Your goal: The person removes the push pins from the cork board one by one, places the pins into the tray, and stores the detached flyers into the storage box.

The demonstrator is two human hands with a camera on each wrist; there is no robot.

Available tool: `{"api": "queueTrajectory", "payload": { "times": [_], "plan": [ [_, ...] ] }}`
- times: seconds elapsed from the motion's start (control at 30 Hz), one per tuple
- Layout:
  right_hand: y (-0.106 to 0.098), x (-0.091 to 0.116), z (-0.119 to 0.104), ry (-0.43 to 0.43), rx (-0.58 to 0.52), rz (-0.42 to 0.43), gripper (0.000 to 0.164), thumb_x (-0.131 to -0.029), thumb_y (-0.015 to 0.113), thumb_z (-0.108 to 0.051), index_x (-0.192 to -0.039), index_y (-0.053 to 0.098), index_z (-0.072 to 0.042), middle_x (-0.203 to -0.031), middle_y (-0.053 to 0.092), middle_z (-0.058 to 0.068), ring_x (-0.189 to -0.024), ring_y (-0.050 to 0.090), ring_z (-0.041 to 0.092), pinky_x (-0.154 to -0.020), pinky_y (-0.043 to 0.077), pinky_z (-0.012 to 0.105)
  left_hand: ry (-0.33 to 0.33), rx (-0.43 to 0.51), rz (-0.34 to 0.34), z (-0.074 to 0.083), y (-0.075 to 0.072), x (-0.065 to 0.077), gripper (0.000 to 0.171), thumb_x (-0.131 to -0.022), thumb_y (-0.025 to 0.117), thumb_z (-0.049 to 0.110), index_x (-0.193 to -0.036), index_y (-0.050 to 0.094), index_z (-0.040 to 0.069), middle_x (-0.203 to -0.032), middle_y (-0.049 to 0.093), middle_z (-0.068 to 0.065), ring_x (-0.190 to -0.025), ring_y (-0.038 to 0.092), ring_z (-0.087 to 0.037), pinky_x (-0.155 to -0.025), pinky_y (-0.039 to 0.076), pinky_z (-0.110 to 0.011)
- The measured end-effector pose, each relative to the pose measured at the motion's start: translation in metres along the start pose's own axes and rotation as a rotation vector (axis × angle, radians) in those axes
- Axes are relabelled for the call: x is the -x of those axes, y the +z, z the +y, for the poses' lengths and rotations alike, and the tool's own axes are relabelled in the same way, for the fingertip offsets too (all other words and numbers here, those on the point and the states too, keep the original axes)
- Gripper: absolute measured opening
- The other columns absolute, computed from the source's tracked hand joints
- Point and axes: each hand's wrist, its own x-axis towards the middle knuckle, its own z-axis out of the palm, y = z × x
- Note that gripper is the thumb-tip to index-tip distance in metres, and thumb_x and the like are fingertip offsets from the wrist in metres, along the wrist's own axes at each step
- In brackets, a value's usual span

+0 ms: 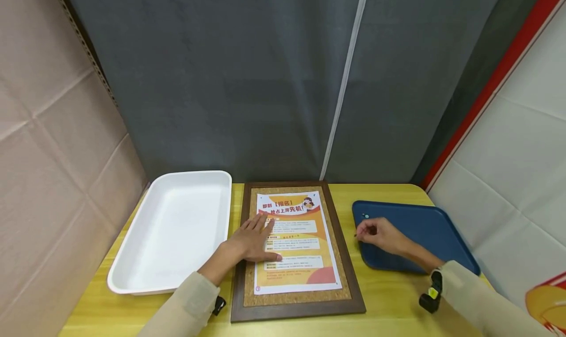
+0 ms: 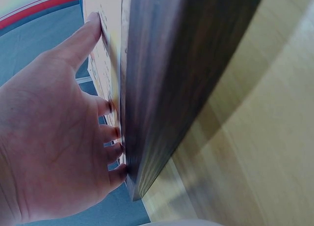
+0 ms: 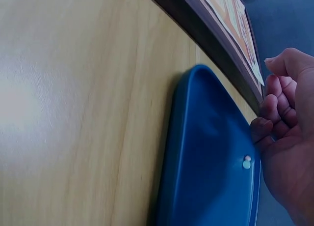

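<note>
A printed poster [image 1: 295, 273] lies on a cork board [image 1: 300, 297] with a dark wooden frame [image 1: 298, 314]. Small dark marks show at the poster's top corners. My left hand [image 1: 254, 241] rests spread over the poster's left side and the frame's left edge; in the left wrist view its fingertips reach over that edge. Curled at the fingers, my right hand [image 1: 380, 235] is over the left end of a blue tray [image 1: 424, 229]. Thumb and forefinger pinch a small pushpin, mostly hidden, whose dark tip [image 1: 355, 235] pokes out leftward.
Small pale-headed pushpins [image 3: 247, 162] lie in the blue tray near one end. A white tray [image 1: 177, 238] stands left of the board. The yellow wood table [image 1: 389, 302] meets a grey curtain [image 1: 230, 91] at the back, with pale cloth walls on both sides.
</note>
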Motion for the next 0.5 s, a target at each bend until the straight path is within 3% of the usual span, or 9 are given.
{"api": "queueTrajectory", "payload": {
  "times": [0.5],
  "plan": [
    [-0.025,0.002,0.016,0.151,0.088,0.143,0.008,-0.101,0.070,-0.004,-0.100,0.074,0.002,-0.095,0.074,0.015,-0.079,0.065,0.018,-0.071,0.055,0.024,0.006,-0.008,0.007,-0.001,0.000,0.000,0.111,-0.093,0.058,0.079,-0.171,0.019,0.011,-0.177,0.010,-0.018,-0.164,0.013,-0.035,-0.130,0.019,-0.054]
  ]
}}
